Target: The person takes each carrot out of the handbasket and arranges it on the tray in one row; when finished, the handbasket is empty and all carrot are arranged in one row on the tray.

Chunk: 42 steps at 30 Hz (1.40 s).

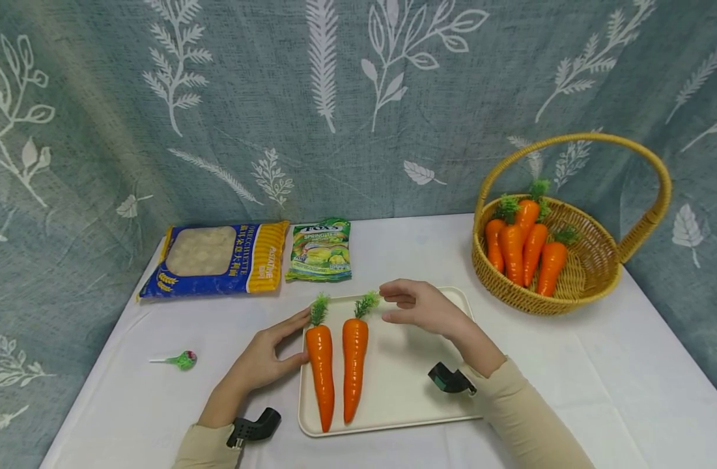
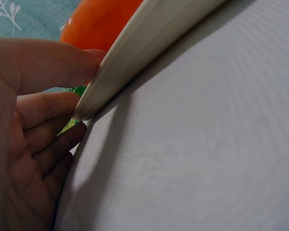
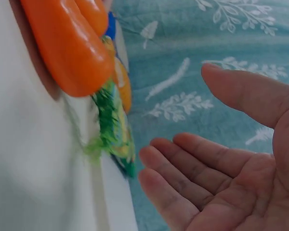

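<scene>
Two orange toy carrots, the left carrot [image 1: 320, 371] and the right carrot [image 1: 355, 365], lie side by side on a cream tray [image 1: 411, 391], their green tops at the far edge. My left hand [image 1: 263, 358] is at the tray's left side. Its thumb [image 2: 58, 65] touches the rim in the left wrist view, and the other fingers reach toward the far corner. Over the tray's far part hovers my right hand [image 1: 419, 307], close to the right carrot's top and holding nothing. The right wrist view shows its fingers [image 3: 171, 197] loosely extended, apart from the carrot.
A wicker basket [image 1: 592, 296] with a tall handle holds several carrots at the far right. Behind the tray lie a blue and yellow pasta bag [image 1: 202, 257] and a green candy packet [image 1: 320, 254]. A lollipop [image 1: 185, 360] is on the white cloth at left.
</scene>
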### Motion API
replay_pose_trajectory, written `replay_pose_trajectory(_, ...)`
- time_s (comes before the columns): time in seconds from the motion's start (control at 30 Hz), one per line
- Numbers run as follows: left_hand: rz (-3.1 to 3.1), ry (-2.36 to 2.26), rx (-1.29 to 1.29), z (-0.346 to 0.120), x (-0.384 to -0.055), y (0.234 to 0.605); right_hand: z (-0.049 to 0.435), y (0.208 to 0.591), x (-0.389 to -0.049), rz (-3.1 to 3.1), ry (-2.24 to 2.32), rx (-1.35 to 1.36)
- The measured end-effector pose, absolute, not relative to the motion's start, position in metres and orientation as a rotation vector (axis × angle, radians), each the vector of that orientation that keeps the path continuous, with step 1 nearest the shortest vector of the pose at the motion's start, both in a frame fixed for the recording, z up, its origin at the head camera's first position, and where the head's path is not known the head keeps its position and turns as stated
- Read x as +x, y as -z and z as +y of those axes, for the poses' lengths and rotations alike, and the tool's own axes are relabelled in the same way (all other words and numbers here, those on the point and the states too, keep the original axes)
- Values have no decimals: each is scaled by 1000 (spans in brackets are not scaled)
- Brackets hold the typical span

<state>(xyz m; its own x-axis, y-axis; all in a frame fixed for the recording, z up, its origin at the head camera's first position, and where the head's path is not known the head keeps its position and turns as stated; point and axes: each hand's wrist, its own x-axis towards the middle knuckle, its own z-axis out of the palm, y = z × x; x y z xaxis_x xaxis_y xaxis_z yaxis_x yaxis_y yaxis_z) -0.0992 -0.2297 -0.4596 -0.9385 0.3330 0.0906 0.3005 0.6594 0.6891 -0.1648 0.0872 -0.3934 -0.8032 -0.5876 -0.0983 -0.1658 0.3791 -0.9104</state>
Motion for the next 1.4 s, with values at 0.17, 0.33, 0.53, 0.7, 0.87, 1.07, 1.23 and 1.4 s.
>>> replay_pose_trajectory(0.17, 2815, -1162, 550, -229, -100, 462, 104, 390, -171, 2251, 1453, -641)
replay_pose_trajectory(0.33, 2822, -1163, 561, -228, -99, 464, 128, 383, -178, 2262, 1535, -596)
replay_pose_trajectory(0.53, 2857, -1151, 598, -229, -98, 464, 161, 372, -185, 2282, 1605, -525)
replay_pose_trajectory(0.7, 2867, -1145, 605, -230, -98, 463, 190, 359, -186, 2354, 1607, -399)
replay_pose_trajectory(0.87, 2877, -1135, 614, -232, -99, 462, 222, 349, -185, 2420, 1601, -275)
replay_pose_trajectory(1.07, 2860, -1144, 600, -232, -100, 462, 258, 343, -190, 2553, 1495, -163)
replay_pose_trajectory(1.23, 2849, -1145, 585, -231, -99, 461, 282, 337, -199, 2608, 1426, -81)
replay_pose_trajectory(1.4, 2847, -1153, 573, -231, -99, 461, 300, 331, -211, 2584, 1374, -10)
